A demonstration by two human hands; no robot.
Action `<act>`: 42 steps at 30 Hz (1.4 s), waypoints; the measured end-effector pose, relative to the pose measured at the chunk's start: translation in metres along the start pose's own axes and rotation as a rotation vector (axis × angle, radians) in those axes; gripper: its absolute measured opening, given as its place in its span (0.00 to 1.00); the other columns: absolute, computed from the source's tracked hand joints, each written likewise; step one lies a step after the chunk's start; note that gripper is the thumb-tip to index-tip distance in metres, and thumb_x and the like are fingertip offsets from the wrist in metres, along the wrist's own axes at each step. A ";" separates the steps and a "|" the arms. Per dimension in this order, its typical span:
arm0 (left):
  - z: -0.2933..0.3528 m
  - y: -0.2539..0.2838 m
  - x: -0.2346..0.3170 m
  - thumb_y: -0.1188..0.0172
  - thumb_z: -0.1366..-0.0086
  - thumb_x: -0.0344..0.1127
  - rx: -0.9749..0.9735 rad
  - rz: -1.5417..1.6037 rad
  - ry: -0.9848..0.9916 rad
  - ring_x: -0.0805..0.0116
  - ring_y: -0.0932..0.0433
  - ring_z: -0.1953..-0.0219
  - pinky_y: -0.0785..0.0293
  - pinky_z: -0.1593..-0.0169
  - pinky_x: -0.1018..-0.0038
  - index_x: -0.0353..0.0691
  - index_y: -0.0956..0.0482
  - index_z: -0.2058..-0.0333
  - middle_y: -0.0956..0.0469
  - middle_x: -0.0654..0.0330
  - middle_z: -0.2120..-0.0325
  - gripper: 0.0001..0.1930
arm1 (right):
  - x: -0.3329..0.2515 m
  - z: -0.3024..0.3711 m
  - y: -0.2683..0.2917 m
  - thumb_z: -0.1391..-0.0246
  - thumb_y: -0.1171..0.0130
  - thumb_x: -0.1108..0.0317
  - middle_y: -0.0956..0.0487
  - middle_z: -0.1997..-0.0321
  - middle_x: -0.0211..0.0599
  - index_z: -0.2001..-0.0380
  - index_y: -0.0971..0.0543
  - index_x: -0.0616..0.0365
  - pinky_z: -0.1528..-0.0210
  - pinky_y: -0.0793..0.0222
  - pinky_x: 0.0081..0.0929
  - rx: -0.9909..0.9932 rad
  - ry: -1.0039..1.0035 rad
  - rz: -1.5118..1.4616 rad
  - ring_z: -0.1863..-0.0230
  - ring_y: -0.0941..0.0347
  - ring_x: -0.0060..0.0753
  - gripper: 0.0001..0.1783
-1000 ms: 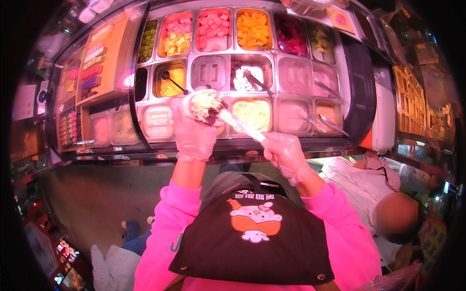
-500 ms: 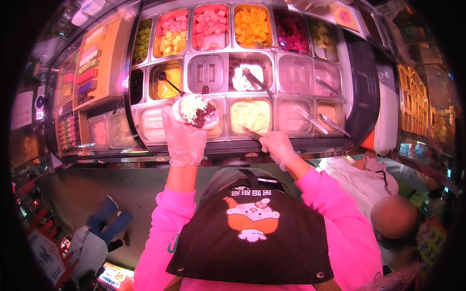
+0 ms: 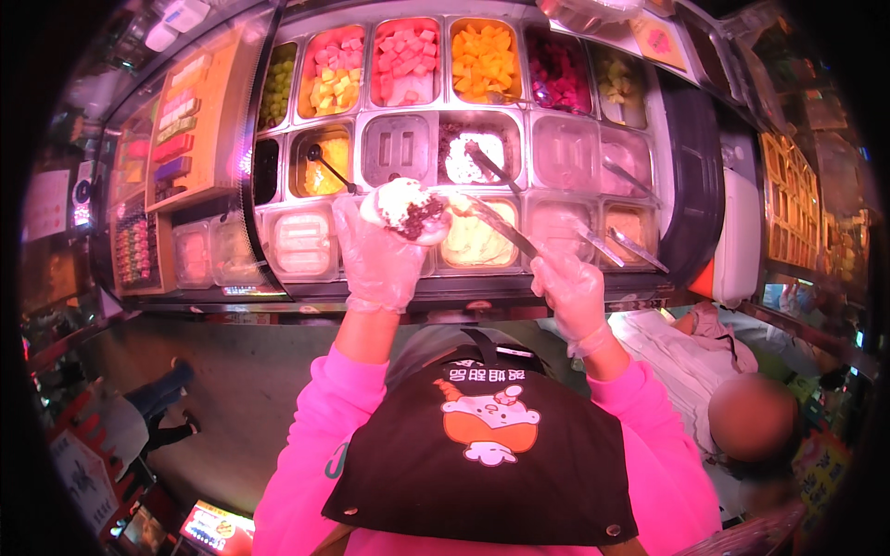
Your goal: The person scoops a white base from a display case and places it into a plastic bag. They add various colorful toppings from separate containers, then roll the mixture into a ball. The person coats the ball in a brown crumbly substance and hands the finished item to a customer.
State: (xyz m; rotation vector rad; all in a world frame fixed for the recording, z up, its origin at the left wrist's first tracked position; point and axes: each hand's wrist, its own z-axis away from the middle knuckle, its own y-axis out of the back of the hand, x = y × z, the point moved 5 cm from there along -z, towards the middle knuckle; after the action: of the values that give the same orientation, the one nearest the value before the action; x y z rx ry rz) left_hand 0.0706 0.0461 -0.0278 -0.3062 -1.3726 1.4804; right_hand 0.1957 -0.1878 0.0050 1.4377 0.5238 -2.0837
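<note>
Pink sleeves, clear gloves, black apron

Both the left hand (image 3: pixel 378 255) and the right hand (image 3: pixel 570 295) wear thin, crinkled, see-through plastic gloves ending at the wrists. Behind each hand runs a bright pink long sleeve. Between the sleeves hangs a black apron (image 3: pixel 482 463) with neck strap, white characters, an orange-and-white cartoon figure and metal corner rivets.

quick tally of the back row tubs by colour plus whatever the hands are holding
green tub: 1
pink-and-yellow tub: 1
pink tub: 1
orange tub: 1
magenta tub: 1
pale yellow tub: 1
white dessert ball with dark topping, in the left hand: 1
long metal utensil, in the right hand: 1
total: 8
</note>
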 end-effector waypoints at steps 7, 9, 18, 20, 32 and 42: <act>0.001 -0.051 -0.011 0.53 0.30 0.71 0.072 0.362 0.073 0.49 0.31 0.37 0.41 0.31 0.42 0.39 0.28 0.41 0.26 0.53 0.42 0.38 | -0.017 0.025 -0.044 0.52 0.41 0.87 0.19 0.66 0.44 0.38 0.23 0.63 0.75 0.30 0.32 -0.032 1.014 0.892 0.76 0.27 0.39 0.34; 0.002 -0.064 -0.009 0.52 0.30 0.70 -0.011 0.441 0.098 0.48 0.31 0.36 0.42 0.30 0.41 0.40 0.27 0.41 0.27 0.53 0.40 0.37 | -0.014 0.029 -0.040 0.55 0.41 0.86 0.18 0.64 0.45 0.39 0.23 0.68 0.75 0.29 0.33 -0.102 0.979 0.954 0.76 0.26 0.39 0.34; 0.011 -0.063 -0.006 0.47 0.33 0.70 0.036 0.311 0.023 0.48 0.30 0.36 0.41 0.32 0.38 0.39 0.29 0.38 0.27 0.50 0.38 0.40 | -0.056 0.032 0.005 0.42 0.41 0.84 0.21 0.72 0.31 0.39 0.20 0.61 0.71 0.31 0.20 -0.008 0.549 0.457 0.75 0.29 0.18 0.27; 0.018 -0.066 -0.010 0.50 0.32 0.71 -0.002 0.255 0.054 0.50 0.31 0.36 0.41 0.32 0.39 0.40 0.28 0.38 0.27 0.53 0.38 0.40 | -0.054 0.020 0.001 0.40 0.41 0.83 0.22 0.72 0.28 0.40 0.20 0.62 0.70 0.31 0.19 -0.056 0.459 0.268 0.74 0.29 0.17 0.24; 0.030 -0.055 -0.010 0.48 0.30 0.65 -0.080 0.150 0.037 0.47 0.27 0.38 0.32 0.35 0.39 0.35 0.31 0.37 0.25 0.49 0.41 0.39 | -0.053 0.029 -0.018 0.36 0.42 0.77 0.22 0.76 0.27 0.47 0.18 0.70 0.71 0.34 0.16 -0.057 0.087 -0.034 0.75 0.29 0.15 0.16; 0.037 -0.055 -0.005 0.47 0.31 0.67 -0.041 0.253 0.037 0.45 0.28 0.38 0.35 0.34 0.42 0.36 0.30 0.39 0.26 0.48 0.41 0.39 | -0.025 0.043 -0.010 0.38 0.37 0.70 0.26 0.80 0.30 0.49 0.19 0.71 0.84 0.51 0.15 -0.008 -0.251 -0.266 0.85 0.40 0.15 0.18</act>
State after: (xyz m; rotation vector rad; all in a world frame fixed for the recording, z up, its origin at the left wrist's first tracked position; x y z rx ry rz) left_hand 0.0719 0.0100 0.0279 -0.5471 -1.3736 1.6451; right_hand 0.1650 -0.1999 0.0433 1.1276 0.6480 -2.4245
